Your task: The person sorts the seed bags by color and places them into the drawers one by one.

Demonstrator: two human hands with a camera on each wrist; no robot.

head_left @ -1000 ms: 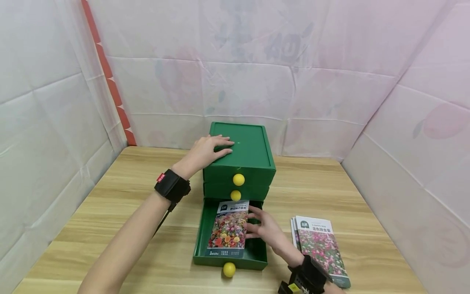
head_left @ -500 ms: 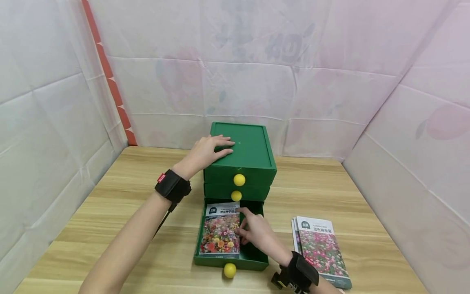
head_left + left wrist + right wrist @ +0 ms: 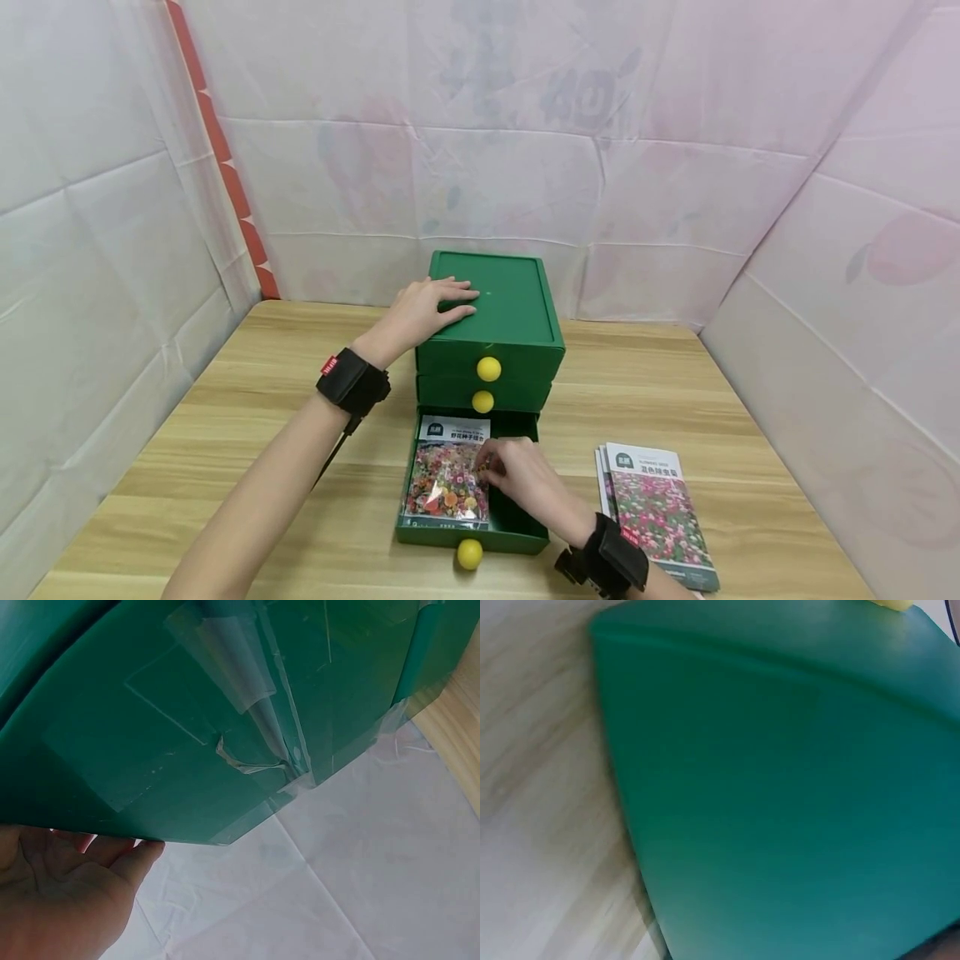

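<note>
I am counting three drawers, three yellow knobs and one seed packet inside. My right hand is pinching this packet, my left hand is lying flat on the cabinet. The packets on the tabletop are overlapping, so I cannot count them.

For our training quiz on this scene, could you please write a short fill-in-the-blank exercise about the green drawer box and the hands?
1. The left hand rests flat on the ___ of the green drawer box.
2. The seed packet lies inside the ___ drawer, the only one pulled out.
3. Each drawer has a round knob coloured ___.
4. The stack of packets lies on the table beside the ___ hand.

Missing words: top; bottom; yellow; right
</note>
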